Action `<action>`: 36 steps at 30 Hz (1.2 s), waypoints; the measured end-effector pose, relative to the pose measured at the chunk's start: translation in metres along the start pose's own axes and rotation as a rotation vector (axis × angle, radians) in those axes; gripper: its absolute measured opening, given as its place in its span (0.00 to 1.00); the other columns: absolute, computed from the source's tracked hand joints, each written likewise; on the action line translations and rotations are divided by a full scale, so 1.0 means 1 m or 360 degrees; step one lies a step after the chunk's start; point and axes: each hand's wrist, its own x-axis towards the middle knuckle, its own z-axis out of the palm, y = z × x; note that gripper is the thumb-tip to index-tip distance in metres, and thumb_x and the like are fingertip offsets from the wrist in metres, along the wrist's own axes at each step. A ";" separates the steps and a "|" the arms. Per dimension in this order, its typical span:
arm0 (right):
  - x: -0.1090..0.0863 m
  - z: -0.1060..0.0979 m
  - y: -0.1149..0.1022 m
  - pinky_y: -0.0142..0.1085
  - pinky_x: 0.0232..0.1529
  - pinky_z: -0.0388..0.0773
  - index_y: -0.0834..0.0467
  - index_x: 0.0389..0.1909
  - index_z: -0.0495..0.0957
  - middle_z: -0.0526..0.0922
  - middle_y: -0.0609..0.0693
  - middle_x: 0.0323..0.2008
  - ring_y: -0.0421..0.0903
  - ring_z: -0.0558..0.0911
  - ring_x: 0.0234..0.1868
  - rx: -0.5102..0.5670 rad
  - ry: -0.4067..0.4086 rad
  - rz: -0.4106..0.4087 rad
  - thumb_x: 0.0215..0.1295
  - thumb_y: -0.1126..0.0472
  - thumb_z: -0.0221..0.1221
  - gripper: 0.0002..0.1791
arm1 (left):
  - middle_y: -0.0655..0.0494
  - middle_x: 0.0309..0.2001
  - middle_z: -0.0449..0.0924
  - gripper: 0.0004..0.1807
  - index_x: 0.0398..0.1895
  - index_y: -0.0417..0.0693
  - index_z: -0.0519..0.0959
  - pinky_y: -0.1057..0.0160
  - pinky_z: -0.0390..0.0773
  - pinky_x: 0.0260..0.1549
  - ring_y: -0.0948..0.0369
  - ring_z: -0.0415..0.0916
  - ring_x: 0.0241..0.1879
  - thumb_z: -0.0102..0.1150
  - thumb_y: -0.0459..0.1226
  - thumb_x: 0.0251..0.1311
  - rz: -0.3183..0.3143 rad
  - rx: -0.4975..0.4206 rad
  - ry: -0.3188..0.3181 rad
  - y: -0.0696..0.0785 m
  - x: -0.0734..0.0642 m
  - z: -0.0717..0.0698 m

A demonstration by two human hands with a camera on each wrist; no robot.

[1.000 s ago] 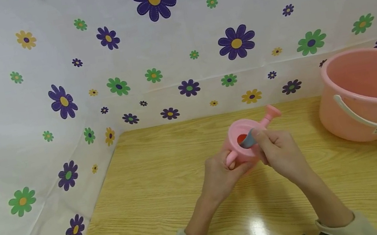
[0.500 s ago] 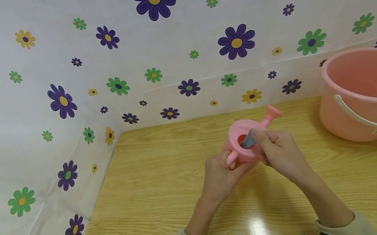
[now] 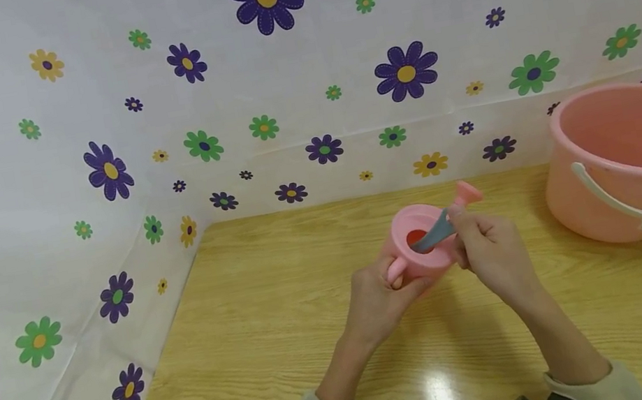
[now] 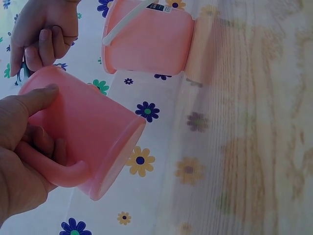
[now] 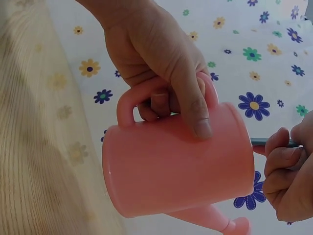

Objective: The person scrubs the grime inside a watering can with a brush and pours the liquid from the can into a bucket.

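My left hand [image 3: 372, 299] grips the loop handle of a small pink watering can [image 4: 100, 122], its thumb lying along the can's side. The can is tilted and held over the table, with its round top opening facing up in the head view. In my right hand [image 3: 498, 256] I pinch a flat, blue-grey, strip-like piece [image 3: 438, 230] that slants out of this opening. Its lower end is hidden inside the can, where something orange-red [image 3: 415, 236] shows. The spout [image 5: 205, 219] points away from me, to the far right in the head view.
A large pink bucket [image 3: 595, 200] with a white handle [image 3: 614, 200] stands at the right of the wooden table [image 3: 270, 350]. White sheeting [image 3: 282, 121] printed with flowers hangs behind the table and along its left side.
My right hand has moved a little to the right and up with the blue-grey piece, and more of its length now shows above the opening. My left hand and the can stay almost still.
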 end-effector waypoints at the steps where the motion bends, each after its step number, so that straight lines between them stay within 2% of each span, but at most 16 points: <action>1: 0.000 0.000 0.000 0.34 0.15 0.58 0.66 0.19 0.72 0.68 0.50 0.13 0.43 0.62 0.14 -0.0010 0.0026 -0.0015 0.77 0.43 0.47 0.33 | 0.62 0.21 0.63 0.14 0.41 0.44 0.79 0.72 0.68 0.25 0.68 0.66 0.24 0.73 0.36 0.55 0.0001 -0.0003 -0.0004 0.000 0.000 0.000; 5: 0.001 -0.002 0.002 0.34 0.17 0.59 0.66 0.20 0.73 0.69 0.50 0.14 0.43 0.62 0.15 -0.0024 0.0075 -0.0048 0.77 0.43 0.46 0.33 | 0.62 0.21 0.64 0.16 0.45 0.43 0.79 0.72 0.69 0.25 0.67 0.66 0.24 0.73 0.35 0.55 0.0011 -0.0014 -0.0019 0.001 0.000 0.000; 7: 0.001 -0.004 0.002 0.34 0.16 0.59 0.66 0.21 0.74 0.69 0.49 0.13 0.42 0.62 0.15 -0.0039 0.0076 -0.0062 0.77 0.44 0.46 0.33 | 0.63 0.21 0.65 0.21 0.51 0.43 0.79 0.72 0.69 0.25 0.67 0.65 0.23 0.73 0.35 0.55 0.0017 -0.0016 -0.0018 0.002 -0.001 0.000; 10: 0.003 -0.007 0.003 0.34 0.14 0.60 0.66 0.22 0.75 0.69 0.49 0.13 0.42 0.63 0.13 -0.0065 0.0035 -0.0104 0.78 0.45 0.47 0.31 | 0.63 0.20 0.63 0.19 0.47 0.42 0.80 0.73 0.67 0.25 0.68 0.64 0.23 0.74 0.35 0.54 0.0034 0.0006 -0.0011 0.002 -0.001 0.000; 14: 0.005 -0.015 0.003 0.35 0.13 0.61 0.67 0.25 0.76 0.70 0.50 0.13 0.43 0.66 0.12 -0.0060 -0.0120 -0.0141 0.78 0.49 0.49 0.27 | 0.64 0.20 0.62 0.14 0.40 0.43 0.80 0.73 0.67 0.24 0.69 0.65 0.23 0.74 0.36 0.54 0.0043 0.0029 -0.0004 0.002 0.000 -0.001; 17: 0.005 -0.020 0.001 0.34 0.13 0.62 0.67 0.30 0.78 0.74 0.50 0.16 0.44 0.69 0.14 -0.0051 -0.0228 -0.0085 0.77 0.50 0.50 0.24 | 0.63 0.20 0.64 0.14 0.41 0.44 0.80 0.73 0.68 0.24 0.68 0.66 0.23 0.74 0.36 0.54 0.0029 0.0027 -0.0003 0.002 0.000 -0.002; 19: 0.005 -0.022 0.000 0.34 0.13 0.61 0.67 0.34 0.79 0.76 0.49 0.18 0.45 0.70 0.14 -0.0051 -0.0243 -0.0029 0.77 0.48 0.50 0.25 | 0.63 0.20 0.63 0.12 0.35 0.43 0.78 0.73 0.67 0.24 0.68 0.65 0.23 0.74 0.36 0.54 0.0023 0.0032 -0.0007 0.002 0.000 -0.002; 22: 0.006 -0.023 -0.001 0.34 0.15 0.63 0.66 0.40 0.81 0.80 0.47 0.21 0.45 0.71 0.15 -0.0044 -0.0175 0.0026 0.77 0.46 0.49 0.26 | 0.62 0.20 0.64 0.12 0.33 0.43 0.77 0.72 0.67 0.24 0.67 0.65 0.23 0.74 0.35 0.54 0.0032 0.0039 -0.0003 0.002 0.000 -0.002; 24: 0.006 -0.024 0.000 0.34 0.15 0.64 0.67 0.42 0.81 0.81 0.46 0.20 0.44 0.71 0.15 -0.0024 -0.0106 0.0015 0.77 0.46 0.48 0.26 | 0.62 0.20 0.62 0.15 0.27 0.44 0.73 0.73 0.66 0.24 0.67 0.64 0.23 0.74 0.35 0.54 0.0041 0.0056 -0.0006 0.002 0.001 -0.002; 25: 0.007 -0.025 0.000 0.34 0.15 0.64 0.67 0.42 0.81 0.81 0.46 0.20 0.43 0.71 0.14 -0.0012 -0.0075 -0.0001 0.77 0.47 0.48 0.26 | 0.62 0.21 0.62 0.14 0.28 0.43 0.73 0.72 0.66 0.24 0.67 0.64 0.23 0.74 0.34 0.54 0.0045 0.0059 -0.0006 0.002 0.001 -0.002; 28: 0.008 -0.026 0.000 0.33 0.14 0.64 0.68 0.43 0.81 0.81 0.45 0.20 0.43 0.70 0.13 0.0029 -0.0011 -0.0032 0.78 0.48 0.49 0.25 | 0.62 0.21 0.63 0.13 0.34 0.42 0.77 0.73 0.66 0.23 0.68 0.64 0.23 0.74 0.34 0.53 0.0063 0.0068 -0.0005 0.002 0.001 -0.001; 31: 0.010 -0.025 0.000 0.33 0.13 0.63 0.68 0.38 0.82 0.81 0.45 0.20 0.43 0.70 0.13 0.0049 0.0037 -0.0055 0.77 0.49 0.49 0.25 | 0.60 0.21 0.64 0.14 0.37 0.40 0.79 0.73 0.66 0.23 0.68 0.64 0.23 0.74 0.35 0.53 0.0068 0.0069 -0.0009 0.002 0.000 -0.001; 33: 0.011 -0.024 0.001 0.34 0.13 0.62 0.68 0.35 0.82 0.79 0.46 0.19 0.43 0.69 0.13 0.0068 0.0068 -0.0070 0.77 0.48 0.50 0.26 | 0.59 0.24 0.71 0.18 0.45 0.41 0.80 0.73 0.67 0.25 0.68 0.66 0.25 0.75 0.35 0.53 0.0062 0.0066 -0.0013 0.002 0.000 -0.001; 36: 0.011 -0.022 0.003 0.35 0.12 0.61 0.67 0.33 0.80 0.77 0.48 0.17 0.43 0.69 0.13 0.0106 0.0123 -0.0093 0.77 0.48 0.50 0.25 | 0.57 0.33 0.82 0.22 0.52 0.43 0.80 0.72 0.70 0.28 0.68 0.70 0.28 0.74 0.36 0.53 0.0029 0.0057 -0.0029 0.002 -0.001 -0.002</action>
